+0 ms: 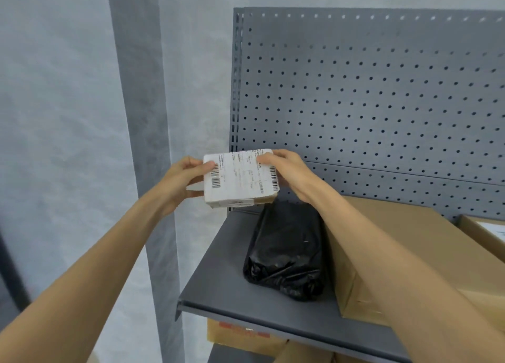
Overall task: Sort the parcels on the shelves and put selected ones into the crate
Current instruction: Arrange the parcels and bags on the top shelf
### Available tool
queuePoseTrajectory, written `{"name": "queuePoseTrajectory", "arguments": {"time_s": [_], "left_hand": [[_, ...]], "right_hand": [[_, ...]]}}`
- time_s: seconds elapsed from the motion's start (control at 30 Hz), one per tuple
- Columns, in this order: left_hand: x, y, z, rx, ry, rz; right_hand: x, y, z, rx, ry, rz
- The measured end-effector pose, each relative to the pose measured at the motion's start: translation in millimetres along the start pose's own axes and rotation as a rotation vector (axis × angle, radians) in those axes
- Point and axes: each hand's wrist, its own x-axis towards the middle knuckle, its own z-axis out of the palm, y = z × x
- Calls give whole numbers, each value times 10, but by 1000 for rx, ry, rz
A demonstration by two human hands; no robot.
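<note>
Head view: both arms reach forward; the left hand [180, 180] and right hand [291, 175] pinch the small parcel's [240, 178] ends above the black bag [287, 250].

Two hands: left hand [181, 179] and right hand [292, 175]. One small white-labelled parcel [240, 178]. One black plastic-wrapped parcel [287, 250]. Two brown cardboard boxes on the shelf [218, 288]: a large box [396, 253] and a box at the right edge [486, 234]. At least one box below the shelf [240, 338].
</note>
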Motion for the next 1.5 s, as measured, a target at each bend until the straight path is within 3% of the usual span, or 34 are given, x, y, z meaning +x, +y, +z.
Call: {"name": "queuePoseTrajectory", "arguments": {"time_s": [0.1, 0.3, 0.47, 0.57, 0.73, 1.0, 1.3, 1.5], "left_hand": [[-91, 47, -63, -54, -131, -49], [-183, 40, -85, 79, -337, -143], [-191, -33, -130, -103, -217, -104], [-192, -54, -128, -175, -136, -92], [-195, -62, -69, -140, -136, -93], [-119, -79, -90, 64, -192, -226], [-114, -145, 126, 128, -97, -439], [-54, -265, 278, 242, -20, -500]], "right_hand": [[-67, -86, -23, -10, -31, -26], [-163, -237, 75, -83, -55, -79], [-209, -251, 173, -102, 68, -124], [-266, -199, 165, -20, -24, 15], [-268, -138, 163, 65, -66, 73], [-169, -43, 190, -40, -95, 218], [-99, 128, 367, -108, 165, 344], [-59, 276, 398, -384, 244, 297]]}}
